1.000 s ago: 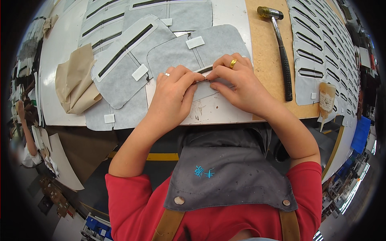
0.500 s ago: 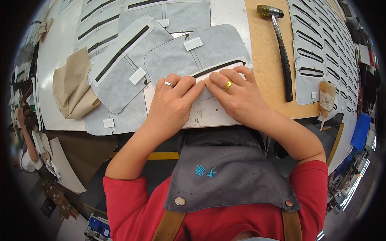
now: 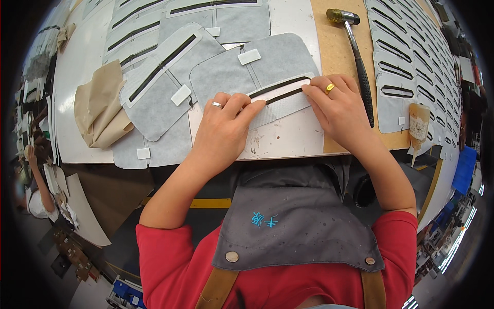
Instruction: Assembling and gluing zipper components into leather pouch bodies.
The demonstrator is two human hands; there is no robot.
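Note:
A grey, felt-like panel (image 3: 226, 72) with rounded corners lies on the white tabletop before me. Along its near part runs a long slot with black edges (image 3: 284, 96) inside a pale border. My left hand (image 3: 222, 123) is closed at the slot's left end, its thumb tip and curled fingers pressed on the material. At the right end my right hand (image 3: 339, 105) pinches the black edge, fingers bent; the fingertips' undersides are hidden. A small white tab (image 3: 250, 56) sits on the panel's upper part.
Similar slotted panels (image 3: 163, 77) overlap at left, beside folded beige cloth (image 3: 100, 110). A black-handled hammer (image 3: 364, 85) rests on the brown board (image 3: 334, 46). Right of it are rows of slotted pieces (image 3: 393, 67) and a glue bottle (image 3: 419, 123). Another person's arm (image 3: 41, 177) shows far left.
My right hand has slid right along the slot, away from my left hand. The slot's lower black edge now shows between them. My left thumb stays near the left end.

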